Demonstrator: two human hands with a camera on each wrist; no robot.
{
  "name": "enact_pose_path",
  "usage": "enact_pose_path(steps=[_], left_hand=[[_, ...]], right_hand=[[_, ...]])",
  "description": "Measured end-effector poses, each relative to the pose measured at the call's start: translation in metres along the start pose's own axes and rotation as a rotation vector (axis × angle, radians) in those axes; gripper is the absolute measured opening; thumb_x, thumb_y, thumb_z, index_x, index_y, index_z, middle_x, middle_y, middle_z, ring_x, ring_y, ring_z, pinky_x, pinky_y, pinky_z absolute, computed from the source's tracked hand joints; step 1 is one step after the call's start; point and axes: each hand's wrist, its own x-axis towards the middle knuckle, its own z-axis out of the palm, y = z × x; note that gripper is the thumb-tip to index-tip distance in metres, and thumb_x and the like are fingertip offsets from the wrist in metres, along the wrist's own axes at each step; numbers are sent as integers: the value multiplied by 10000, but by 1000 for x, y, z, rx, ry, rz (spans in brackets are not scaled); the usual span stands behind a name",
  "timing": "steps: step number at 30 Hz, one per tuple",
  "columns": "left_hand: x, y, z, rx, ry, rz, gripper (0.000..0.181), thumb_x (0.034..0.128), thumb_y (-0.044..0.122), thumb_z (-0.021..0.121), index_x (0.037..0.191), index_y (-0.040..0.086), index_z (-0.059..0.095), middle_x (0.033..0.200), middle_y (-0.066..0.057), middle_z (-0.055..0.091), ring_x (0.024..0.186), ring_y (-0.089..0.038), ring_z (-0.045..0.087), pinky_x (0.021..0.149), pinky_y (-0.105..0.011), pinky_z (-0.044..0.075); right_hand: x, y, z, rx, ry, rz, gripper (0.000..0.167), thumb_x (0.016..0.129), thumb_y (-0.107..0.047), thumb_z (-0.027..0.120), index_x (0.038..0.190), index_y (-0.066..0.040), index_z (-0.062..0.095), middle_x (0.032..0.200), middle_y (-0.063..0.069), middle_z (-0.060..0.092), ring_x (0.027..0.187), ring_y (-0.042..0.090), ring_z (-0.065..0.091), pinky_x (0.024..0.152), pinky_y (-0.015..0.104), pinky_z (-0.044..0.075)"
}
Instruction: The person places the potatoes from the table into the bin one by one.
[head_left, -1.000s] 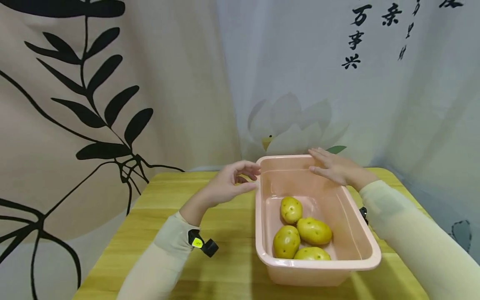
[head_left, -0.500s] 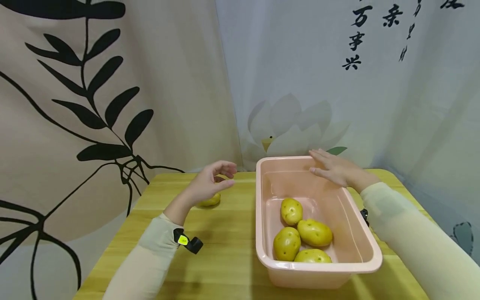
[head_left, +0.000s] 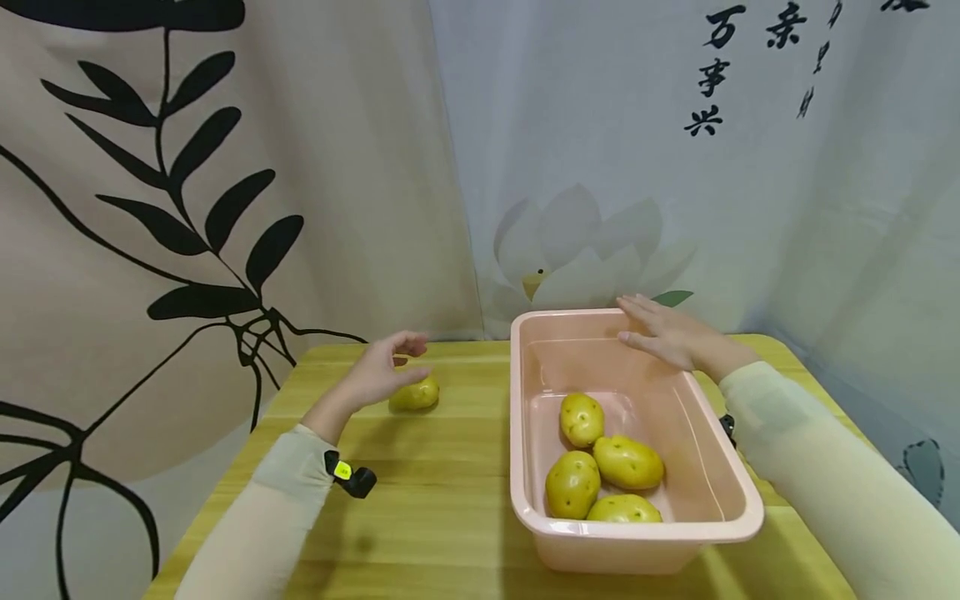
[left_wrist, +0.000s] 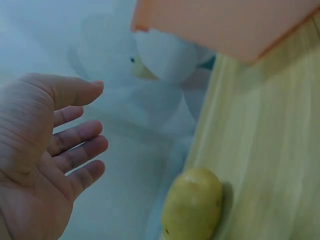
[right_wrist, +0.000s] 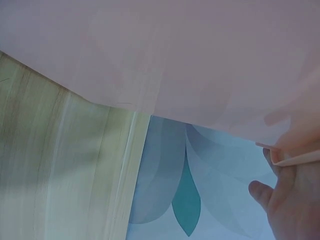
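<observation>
My left hand [head_left: 375, 371] hovers just above and left of a yellow potato [head_left: 416, 395] on the table. In the left wrist view its fingers are loosely bent and hold nothing, and the same potato [left_wrist: 192, 205] lies apart from them. A pink plastic tub [head_left: 525, 417] stands to the right with several potatoes [head_left: 628, 462] inside. On the tub's far right corner rests my right hand [head_left: 671, 335], its fingers fairly straight along the rim. The right wrist view catches this hand [right_wrist: 295, 200] at the rim, beside the tub's outer wall [right_wrist: 150, 55].
The wooden table [head_left: 420, 500] carries the tub and the lone potato. Behind it hangs a pale curtain [head_left: 375, 167] printed with dark leaves, a flower and characters, close to the table's back edge.
My left hand has moved left, away from the tub's left rim, and the lone potato it was hiding now shows. The right hand and the tub stay in place.
</observation>
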Motion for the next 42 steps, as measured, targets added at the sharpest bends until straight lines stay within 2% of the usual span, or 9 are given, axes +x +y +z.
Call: enact_pose_path(steps=[6,12,15,20,27,37,42], left_hand=[[0,-28,7,112,-39,-49,583,842,216,761,1348,79,507,1332,-87,544,1250,-282,467,1054,-488,361],[0,-49,16,190,-57,-101,658,800,236,801,1367,83,506,1378,-94,515,1292,-295,435,1066,-478,346],[1,-57,20,235,-71,-98,694,775,234,822,1373,87,501,1394,-95,496,1297,-312,428,1056,-480,356],[3,-61,26,277,-93,-89,759,732,218,854,1386,108,485,1430,-113,447,1303,-331,411,1048,-502,357],[8,-71,33,336,-140,-57,804,716,219,865,1395,60,465,1421,-153,444,1292,-346,421,1033,-496,376],[15,-79,36,322,-164,-88,877,705,226,875,1434,57,417,1425,-144,442,1260,-331,452,1001,-483,409],[16,-86,38,310,-163,-92,911,691,245,883,1440,49,402,1420,-137,455,1254,-327,463,1028,-491,383]], right_hand=[[-1,0,1,5,-15,14,766,976,-588,365,1550,-130,150,1598,138,101,1452,363,68,1117,606,111],[0,1,3,-7,-10,13,777,970,-611,349,1550,-132,154,1595,147,109,1446,376,85,1115,608,119],[0,2,4,-6,-13,15,778,969,-612,350,1551,-137,150,1596,144,109,1446,378,90,1115,607,121],[0,4,4,-1,-15,21,776,970,-609,350,1551,-136,146,1598,134,102,1449,367,85,1118,603,117],[0,3,6,-3,-4,14,755,979,-585,363,1550,-135,159,1596,136,113,1448,365,91,1118,600,122],[-1,-1,2,-1,13,8,761,977,-587,363,1546,-121,171,1594,142,124,1446,371,103,1120,595,125],[0,-1,0,-7,5,8,763,977,-595,352,1548,-125,164,1595,143,115,1447,371,92,1119,600,119]])
